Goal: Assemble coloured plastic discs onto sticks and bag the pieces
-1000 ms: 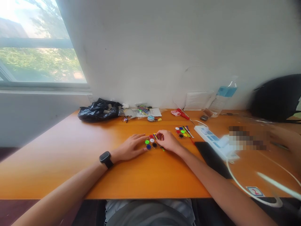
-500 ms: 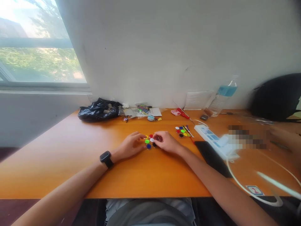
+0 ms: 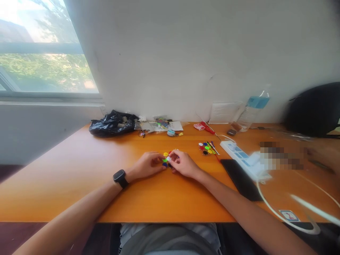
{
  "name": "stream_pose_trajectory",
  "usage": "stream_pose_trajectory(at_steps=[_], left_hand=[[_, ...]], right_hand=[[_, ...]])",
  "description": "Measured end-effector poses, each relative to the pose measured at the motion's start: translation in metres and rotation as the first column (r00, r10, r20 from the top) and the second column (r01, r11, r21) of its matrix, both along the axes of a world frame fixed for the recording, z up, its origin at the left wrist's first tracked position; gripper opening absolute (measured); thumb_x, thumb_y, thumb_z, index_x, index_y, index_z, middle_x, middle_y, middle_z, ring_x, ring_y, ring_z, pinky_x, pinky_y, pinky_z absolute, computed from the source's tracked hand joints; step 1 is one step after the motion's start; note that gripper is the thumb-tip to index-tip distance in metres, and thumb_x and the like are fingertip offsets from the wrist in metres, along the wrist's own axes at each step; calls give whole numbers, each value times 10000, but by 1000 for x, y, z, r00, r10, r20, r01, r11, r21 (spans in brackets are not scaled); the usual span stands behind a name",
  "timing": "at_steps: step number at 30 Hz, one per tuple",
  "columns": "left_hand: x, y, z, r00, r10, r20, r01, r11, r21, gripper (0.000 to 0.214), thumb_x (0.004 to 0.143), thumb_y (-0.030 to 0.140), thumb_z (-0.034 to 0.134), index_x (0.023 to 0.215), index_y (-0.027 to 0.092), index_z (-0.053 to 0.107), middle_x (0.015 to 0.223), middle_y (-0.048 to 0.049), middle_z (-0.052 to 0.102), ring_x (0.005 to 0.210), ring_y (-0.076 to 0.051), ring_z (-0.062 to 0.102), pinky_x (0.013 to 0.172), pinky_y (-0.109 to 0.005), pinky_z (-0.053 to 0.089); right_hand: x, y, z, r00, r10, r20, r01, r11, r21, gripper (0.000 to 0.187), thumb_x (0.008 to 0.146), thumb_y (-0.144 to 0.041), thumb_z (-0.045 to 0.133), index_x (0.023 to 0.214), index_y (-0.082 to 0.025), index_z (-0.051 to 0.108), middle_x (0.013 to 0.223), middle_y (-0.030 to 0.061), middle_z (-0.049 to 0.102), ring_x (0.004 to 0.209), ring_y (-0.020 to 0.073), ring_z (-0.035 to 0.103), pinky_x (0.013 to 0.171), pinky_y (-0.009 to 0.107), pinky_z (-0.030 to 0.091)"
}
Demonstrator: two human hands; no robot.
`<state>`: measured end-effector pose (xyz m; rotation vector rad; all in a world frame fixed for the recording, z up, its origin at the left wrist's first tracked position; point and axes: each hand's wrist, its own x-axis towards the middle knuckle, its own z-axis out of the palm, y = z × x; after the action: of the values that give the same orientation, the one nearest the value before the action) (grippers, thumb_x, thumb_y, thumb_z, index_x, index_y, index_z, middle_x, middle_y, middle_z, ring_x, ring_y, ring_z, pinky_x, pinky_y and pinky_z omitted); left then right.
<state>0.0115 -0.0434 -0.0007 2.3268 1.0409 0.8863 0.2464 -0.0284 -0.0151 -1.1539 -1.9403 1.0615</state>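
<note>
A cluster of small round coloured discs lies on the table between my hands, with yellow, green and blue ones showing. My right hand pinches a white disc between thumb and fingertips over the cluster's right side, partly covering a red and a black disc. Along the left edge, my left hand curves with its thumb apart from the fingers. Its fingertips are close to the green and blue discs; whether they touch is unclear.
A second group of coloured discs with thin coloured sticks lies to the right. Beyond it are a white power strip, a black flat object and a bottle. A black plastic bag sits by the wall. Another person's hand shows far right.
My right hand has shifted slightly left with the white disc, now nearer the green one and covering more of the red and black discs. My left hand has barely moved.
</note>
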Motion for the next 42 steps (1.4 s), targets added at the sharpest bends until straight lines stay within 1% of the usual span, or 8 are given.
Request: stream_pose_trajectory(at_steps=[3, 6, 9, 12, 14, 23, 33, 42], left_hand=[[-1, 1, 0, 1000, -8, -16, 8, 1000, -6, 255, 917, 401, 729, 1097, 222, 750, 931, -22, 738, 750, -132, 627, 691, -241, 494], [-2, 1, 2, 1000, -18, -21, 18, 1000, 22, 286, 923, 401, 723, 1148, 225, 734, 1015, -44, 739, 836, -158, 670, 763, -260, 536], [-4, -1, 6, 1000, -23, -1, 23, 997, 72, 470, 926, 444, 723, 1343, 238, 655, 1277, -107, 684, 1115, -237, 673, 979, -339, 555], [-6, -4, 8, 997, -51, -61, 56, 995, 81, 642, 948, 498, 696, 1521, 268, 520, 1545, -133, 526, 1416, -313, 508, 1201, -462, 426], [-7, -4, 9, 987, -81, -136, 91, 993, 73, 677, 965, 520, 670, 1571, 297, 468, 1614, -124, 463, 1476, -340, 446, 1231, -525, 378], [-8, 0, 4, 973, -91, -211, 117, 986, 116, 607, 997, 514, 623, 1556, 308, 505, 1565, -132, 528, 1422, -360, 501, 1190, -547, 413], [-8, 1, 2, 978, -126, -167, 150, 979, 137, 554, 977, 492, 660, 1494, 313, 571, 1471, -135, 608, 1380, -348, 555, 1158, -518, 442], [-7, 2, 4, 978, -138, -157, 161, 976, 144, 451, 988, 465, 649, 1401, 285, 635, 1392, -133, 655, 1358, -334, 571, 1130, -494, 463]], right_hand=[[2, -1, 6, 998, -34, 57, 33, 999, 25, 165, 965, -371, 622, 1011, -213, 607, 799, -1, 675, 540, 134, 669, 464, 217, 483], [5, 1, 13, 981, -136, 136, 102, 967, 232, 83, 942, -280, 633, 970, -202, 635, 831, 15, 690, 590, 133, 638, 564, 245, 501], [8, 5, 14, 962, -209, 175, 122, 904, 409, 112, 935, -191, 612, 1018, -183, 687, 938, 66, 721, 751, 170, 652, 699, 281, 519], [9, 7, 12, 960, -190, 207, 93, 909, 406, 201, 951, -172, 596, 1117, -169, 710, 1014, 95, 746, 771, 180, 653, 721, 296, 516], [8, 7, 10, 960, -163, 227, 64, 919, 389, 224, 945, -158, 605, 1137, -167, 719, 1031, 96, 753, 745, 173, 645, 720, 299, 512], [8, 2, 13, 972, -42, 231, -47, 929, 367, 172, 994, -217, 589, 1092, -186, 726, 991, 75, 715, 775, 170, 633, 732, 295, 504], [10, 2, 22, 968, -80, 239, -17, 925, 379, 61, 934, -194, 656, 961, -181, 710, 908, 45, 668, 726, 154, 595, 694, 286, 482], [9, 5, 11, 979, -4, 205, -72, 931, 358, 102, 965, -229, 641, 918, -188, 722, 866, 44, 671, 748, 164, 609, 709, 289, 497]])
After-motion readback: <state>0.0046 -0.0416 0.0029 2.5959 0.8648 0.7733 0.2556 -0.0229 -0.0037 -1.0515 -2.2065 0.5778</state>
